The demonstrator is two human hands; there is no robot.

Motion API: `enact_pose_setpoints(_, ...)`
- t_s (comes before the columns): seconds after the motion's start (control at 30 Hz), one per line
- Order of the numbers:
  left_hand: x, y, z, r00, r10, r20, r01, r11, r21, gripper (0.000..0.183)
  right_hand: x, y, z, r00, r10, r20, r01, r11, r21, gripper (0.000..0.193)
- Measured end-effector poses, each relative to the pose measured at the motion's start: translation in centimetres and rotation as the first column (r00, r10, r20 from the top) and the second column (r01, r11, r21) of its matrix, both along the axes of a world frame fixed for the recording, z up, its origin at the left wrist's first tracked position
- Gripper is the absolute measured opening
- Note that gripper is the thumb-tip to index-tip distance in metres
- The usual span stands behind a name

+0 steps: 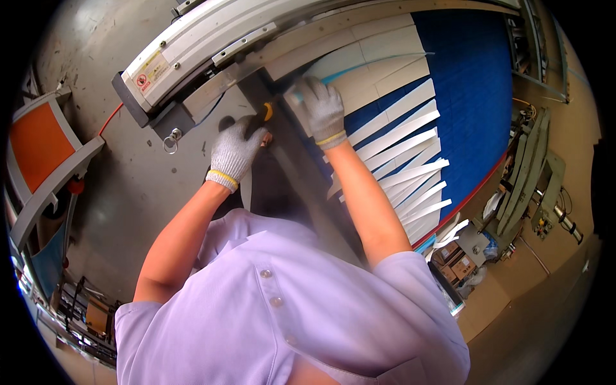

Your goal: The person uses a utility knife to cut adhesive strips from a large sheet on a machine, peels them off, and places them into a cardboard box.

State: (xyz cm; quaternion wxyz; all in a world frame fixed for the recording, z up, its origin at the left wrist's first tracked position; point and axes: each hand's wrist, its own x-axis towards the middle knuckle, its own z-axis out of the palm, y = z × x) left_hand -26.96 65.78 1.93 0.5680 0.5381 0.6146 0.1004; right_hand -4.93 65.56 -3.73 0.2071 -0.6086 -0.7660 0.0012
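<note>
My left hand [234, 153], in a grey knit glove with fingertips bare or dark, is closed around a small black-and-yellow tool [267, 111]; its working end cannot be made out. To its right, over the table's near edge, my right hand [323, 110] wears a matching glove and is slightly blurred. Its fingers are curled on a thin light-blue strip [359, 65], which runs away to the right across flat cream-coloured panels [391, 45]. Beside my right forearm, several narrow white strips [410, 138] lie fanned out on the blue table surface [471, 96].
A long white machine beam [212, 42] with a metal rail spans the far side. An orange-panelled frame [45, 147] stands at left on the grey floor. Green metal machine parts [532, 173] and brown boxes [457, 264] are at right, past the table's red edge.
</note>
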Motion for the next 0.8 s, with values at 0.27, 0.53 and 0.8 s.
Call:
enact_pose_setpoints(0.27,0.6,0.7,-0.3,1.000,0.002,0.014,-0.001,1.000,-0.028,0.043,0.0,0.5,-0.2,1.000,0.007,0.021,-0.006,0.999,-0.039,0.052)
enact_pose_setpoints(0.53,0.7,0.6,-0.6,1.000,0.004,-0.007,-0.005,0.999,-0.033,0.043,0.2,0.4,-0.2,0.999,0.013,0.049,-0.012,1.000,-0.020,0.052)
enact_pose_setpoints(0.8,-0.2,0.0,-3.5,0.992,-0.086,-0.092,0.097,0.987,0.125,0.042,0.0,0.8,0.8,1.000,-0.003,-0.003,0.003,1.000,-0.023,0.043)
